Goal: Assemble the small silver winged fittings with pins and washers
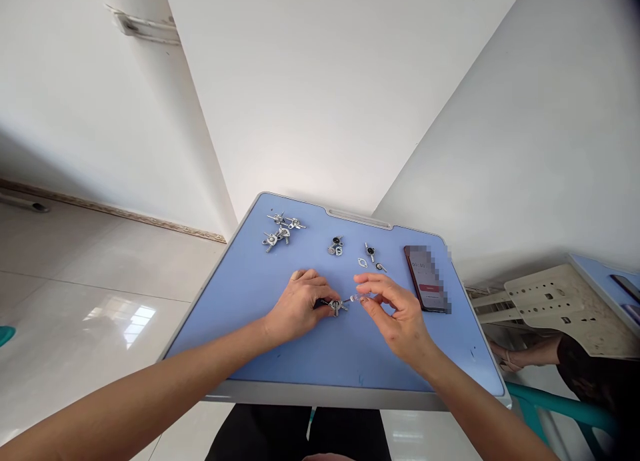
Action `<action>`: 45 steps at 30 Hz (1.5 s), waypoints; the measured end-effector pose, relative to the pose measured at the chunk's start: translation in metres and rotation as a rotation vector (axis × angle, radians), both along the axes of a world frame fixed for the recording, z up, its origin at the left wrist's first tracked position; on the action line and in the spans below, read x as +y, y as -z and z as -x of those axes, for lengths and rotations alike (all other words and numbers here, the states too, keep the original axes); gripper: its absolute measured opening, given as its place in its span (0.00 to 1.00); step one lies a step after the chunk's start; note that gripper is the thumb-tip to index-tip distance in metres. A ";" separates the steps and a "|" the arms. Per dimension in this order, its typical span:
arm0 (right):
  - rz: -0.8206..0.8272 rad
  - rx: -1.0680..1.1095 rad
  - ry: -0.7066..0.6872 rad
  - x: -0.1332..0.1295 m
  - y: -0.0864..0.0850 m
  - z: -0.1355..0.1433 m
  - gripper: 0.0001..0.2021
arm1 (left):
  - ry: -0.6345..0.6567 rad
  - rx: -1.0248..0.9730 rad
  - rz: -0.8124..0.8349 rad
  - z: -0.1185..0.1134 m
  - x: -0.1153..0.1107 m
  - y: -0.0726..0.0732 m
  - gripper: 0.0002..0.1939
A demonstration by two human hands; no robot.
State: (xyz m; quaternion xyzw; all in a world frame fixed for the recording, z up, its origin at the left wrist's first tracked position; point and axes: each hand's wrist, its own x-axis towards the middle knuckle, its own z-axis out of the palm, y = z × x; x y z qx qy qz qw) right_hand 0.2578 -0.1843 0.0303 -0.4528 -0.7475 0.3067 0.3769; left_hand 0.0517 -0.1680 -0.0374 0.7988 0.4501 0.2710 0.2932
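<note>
My left hand (299,306) rests low over the blue desk, its fingers closed on a small silver metal fitting (337,307) with short stubs. Between the thumb and fingertips of my right hand (396,314) is a small screwdriver (356,298) with a clear handle. Its thin shaft points left and meets the fitting's right side; the exact contact is too small to make out. Beyond my hands lies a fitting with a black centre (337,240) beside small loose parts. Farther right is another black-centred fitting (370,250), near a flat oval metal plate (363,263).
Several silver fittings (277,236) lie grouped at the desk's far left. A phone (425,281) with a lit screen lies on the right. The blue desk (235,327) stands against a white wall. At the right are another desk (595,274), a teal chair frame (565,407) and a person's leg (537,354).
</note>
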 end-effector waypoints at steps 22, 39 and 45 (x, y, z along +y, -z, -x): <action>0.001 0.188 0.103 -0.001 0.022 0.008 0.11 | 0.002 -0.023 -0.046 0.000 -0.001 0.007 0.11; -0.263 0.100 -0.075 -0.009 0.020 0.015 0.16 | -0.027 -0.021 -0.060 -0.002 -0.004 0.003 0.05; -0.283 0.076 -0.070 -0.004 0.024 0.017 0.15 | -0.026 -0.008 -0.071 -0.001 -0.004 0.003 0.06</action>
